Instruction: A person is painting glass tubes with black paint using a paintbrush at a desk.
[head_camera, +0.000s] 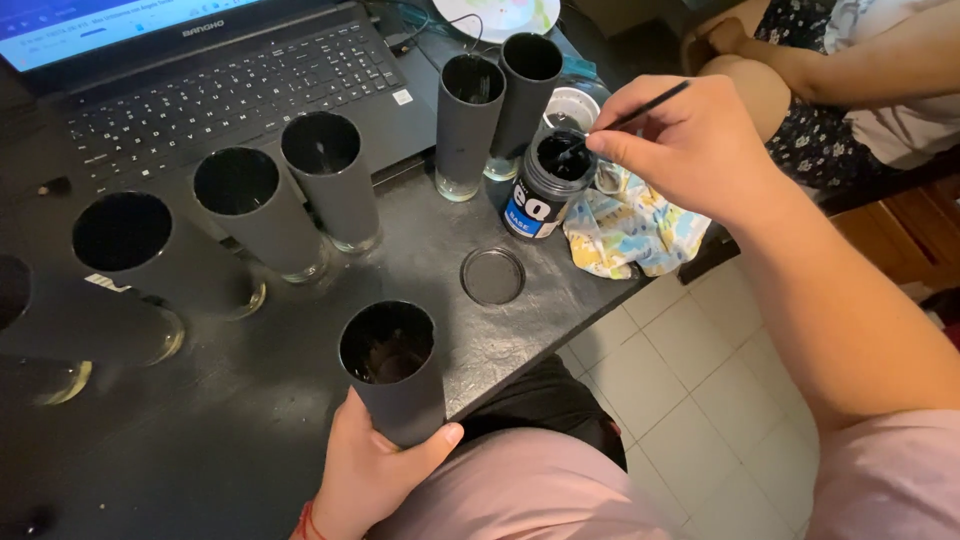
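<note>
— What does the left hand (375, 470) hold?

— It grips a tall glass (393, 370) painted black, at the near edge of the dark tabletop (250, 420).

— And the right hand (680, 145)?

— Its fingers pinch a thin brush (630, 118). The tip is inside an open paint jar (548, 185) with black paint.

— What is around?

— The round lid (492, 276) lies flat near the jar, a coloured cloth (635, 232) just beside it. More black glasses (330, 180) stand before a laptop (210, 80).

One head-worn camera looks steeply down, close over the table (500, 345).
</note>
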